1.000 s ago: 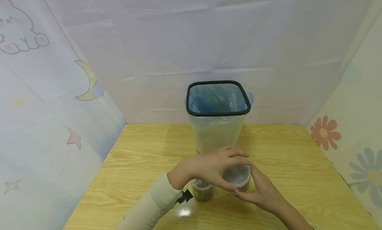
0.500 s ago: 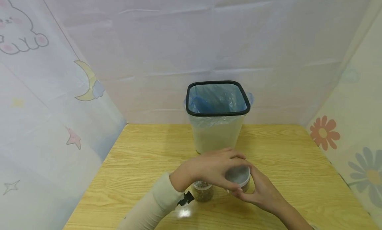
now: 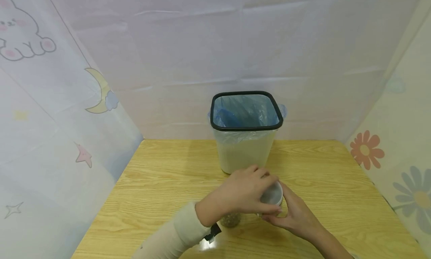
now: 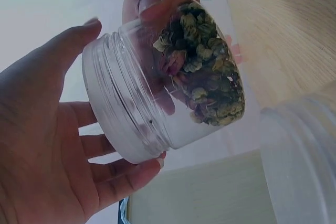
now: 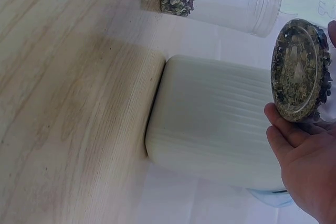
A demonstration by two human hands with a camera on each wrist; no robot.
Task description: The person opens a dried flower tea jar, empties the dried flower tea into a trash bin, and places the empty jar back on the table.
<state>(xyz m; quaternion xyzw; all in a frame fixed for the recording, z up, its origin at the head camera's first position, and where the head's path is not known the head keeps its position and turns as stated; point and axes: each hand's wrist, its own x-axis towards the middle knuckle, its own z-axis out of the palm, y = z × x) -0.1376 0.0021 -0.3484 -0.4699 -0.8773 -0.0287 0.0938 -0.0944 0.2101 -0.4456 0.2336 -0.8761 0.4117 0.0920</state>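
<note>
Between both hands is a clear round jar (image 4: 178, 80) of dried flower buds. Its frosted screw lid (image 3: 274, 195) faces up toward the head camera. The left hand (image 3: 244, 191) reaches over from the left and grips the lid, its thumb and fingers spread around the rim. From the right, the right hand (image 3: 297, 216) holds the jar's body. In the right wrist view the jar's base (image 5: 298, 69) shows raised off the table, with right fingers (image 5: 286, 129) against it. A second lidded jar (image 3: 230, 219) stands on the table, partly hidden beneath the left wrist.
Behind the hands, a pale trash bin (image 3: 240, 152) with a black rim (image 3: 247, 129) and a bluish plastic liner (image 3: 232, 115) stands on the wood-grain table (image 3: 161, 184). Printed cloth walls (image 3: 188, 64) enclose the back and both sides.
The left hand has shifted slightly right and turned on the lid, now covering more of the second jar. The right hand has stayed nearly in place around the held jar.
</note>
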